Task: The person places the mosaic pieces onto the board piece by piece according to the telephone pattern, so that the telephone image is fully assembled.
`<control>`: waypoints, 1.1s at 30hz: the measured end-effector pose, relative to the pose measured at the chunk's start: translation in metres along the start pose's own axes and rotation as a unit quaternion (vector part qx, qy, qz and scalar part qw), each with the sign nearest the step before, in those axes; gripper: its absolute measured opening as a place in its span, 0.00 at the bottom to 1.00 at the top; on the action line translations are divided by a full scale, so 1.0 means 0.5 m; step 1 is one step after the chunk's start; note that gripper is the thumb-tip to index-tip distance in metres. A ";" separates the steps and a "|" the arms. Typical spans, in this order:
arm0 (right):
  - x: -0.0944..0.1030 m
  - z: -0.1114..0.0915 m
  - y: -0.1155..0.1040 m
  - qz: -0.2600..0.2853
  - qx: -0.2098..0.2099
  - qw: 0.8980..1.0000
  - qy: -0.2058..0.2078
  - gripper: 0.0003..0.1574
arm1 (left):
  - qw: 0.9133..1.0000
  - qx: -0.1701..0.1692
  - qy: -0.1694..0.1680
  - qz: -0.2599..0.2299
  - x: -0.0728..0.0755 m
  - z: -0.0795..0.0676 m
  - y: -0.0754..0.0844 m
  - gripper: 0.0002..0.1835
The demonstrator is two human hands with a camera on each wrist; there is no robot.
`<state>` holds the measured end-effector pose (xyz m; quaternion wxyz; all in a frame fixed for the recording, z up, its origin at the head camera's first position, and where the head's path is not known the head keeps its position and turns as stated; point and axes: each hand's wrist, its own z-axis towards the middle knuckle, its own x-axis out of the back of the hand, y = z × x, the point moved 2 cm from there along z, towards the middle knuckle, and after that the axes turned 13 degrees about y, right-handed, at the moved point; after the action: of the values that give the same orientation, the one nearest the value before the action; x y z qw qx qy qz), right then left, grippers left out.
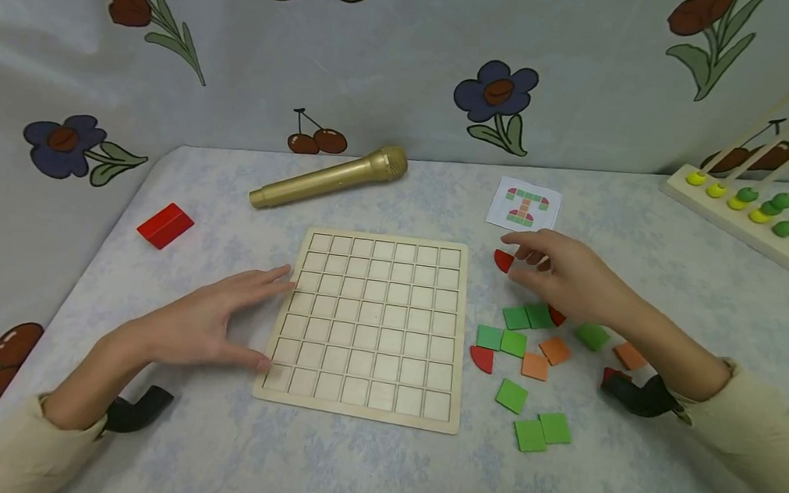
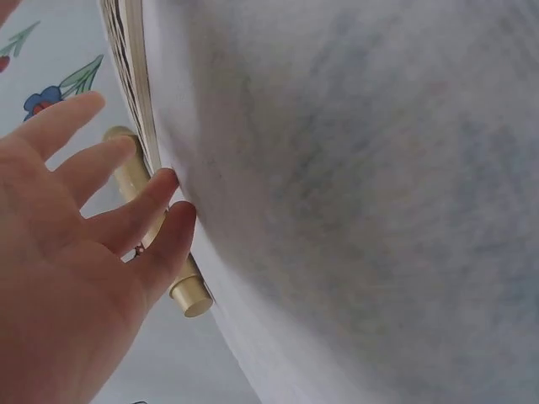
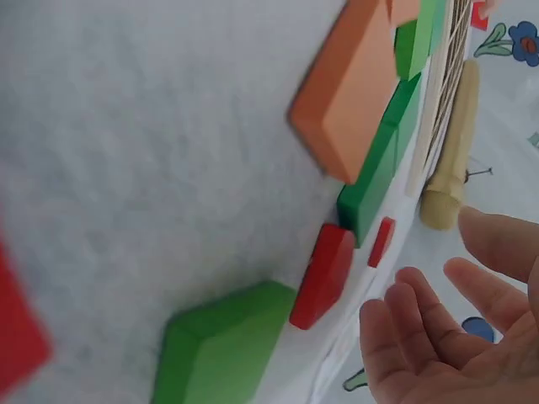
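A square wooden grid board [image 1: 375, 325] lies on the table, its cells bare. Along its left edge my left hand [image 1: 208, 320] spreads thumb and fingers, the tips at or close to the rim; contact is hard to tell. My right hand [image 1: 561, 277] hovers right of the board, fingers loosely bent with nothing seen between them. Just by its thumb and index finger is a red quarter-circle tile [image 1: 503, 261]. Beneath and in front of that hand lie green square tiles [image 1: 511, 395], orange square tiles [image 1: 535, 366] and another red quarter-circle tile [image 1: 482, 359]. The right forearm partly covers some tiles.
Behind the right hand lies a pattern card [image 1: 525, 203]. A gold microphone [image 1: 330, 178] rests beyond the board. Far left is a red block [image 1: 165, 226]. At the back right stands a wooden bead rack [image 1: 756, 223] with upright rods.
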<state>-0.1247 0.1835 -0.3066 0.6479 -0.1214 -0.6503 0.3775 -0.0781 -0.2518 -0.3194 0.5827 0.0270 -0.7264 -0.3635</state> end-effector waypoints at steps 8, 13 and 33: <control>-0.014 0.023 0.020 0.015 -0.039 0.998 -0.038 0.28 | 0.999 0.010 -0.015 0.026 -0.012 -0.002 0.004 0.54; -0.022 0.025 0.021 0.016 -0.029 0.998 -0.047 0.26 | 0.999 0.009 -0.022 0.046 -0.016 -0.004 0.005 0.56; -0.034 0.040 0.023 -0.032 -0.030 0.998 -0.046 0.12 | 0.999 0.015 -0.044 -0.001 -0.010 -0.005 -0.011 0.59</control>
<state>-0.1447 0.1735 -0.3242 0.6253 -0.1027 -0.6941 0.3416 -0.0764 -0.2550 -0.3264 0.5496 0.0205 -0.7565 -0.3539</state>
